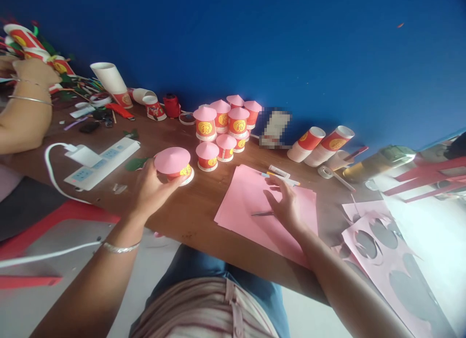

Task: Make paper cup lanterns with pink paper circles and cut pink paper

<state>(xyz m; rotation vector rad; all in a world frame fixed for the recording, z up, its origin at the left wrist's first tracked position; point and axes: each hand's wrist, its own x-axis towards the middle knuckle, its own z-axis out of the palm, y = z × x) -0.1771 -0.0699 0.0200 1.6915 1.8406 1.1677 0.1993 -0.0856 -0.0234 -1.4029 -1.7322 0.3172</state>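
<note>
My left hand [149,190] is closed around a red paper cup [185,172] standing upside down, with a pink paper cone [172,158] on top like a roof. Over a stack of pink paper sheets [236,197] hovers my right hand [287,207], fingers apart and curved, holding nothing visible. A dark narrow blade [262,213], perhaps of scissors, pokes out beside that hand; its other end is hidden. Several cups with pink cone roofs [207,156] stand grouped just beyond my left hand. Marker pens [287,178] and a white tube [279,171] lie at the sheets' far edge.
A white power strip [104,163] with a plugged-in charger is at left. Behind it another person's arm [27,107] reaches among craft scraps. Cup stacks [333,141] and a tape roll [325,172] are at right, near cut pink paper [378,260]. A blue wall [233,42] bounds the table.
</note>
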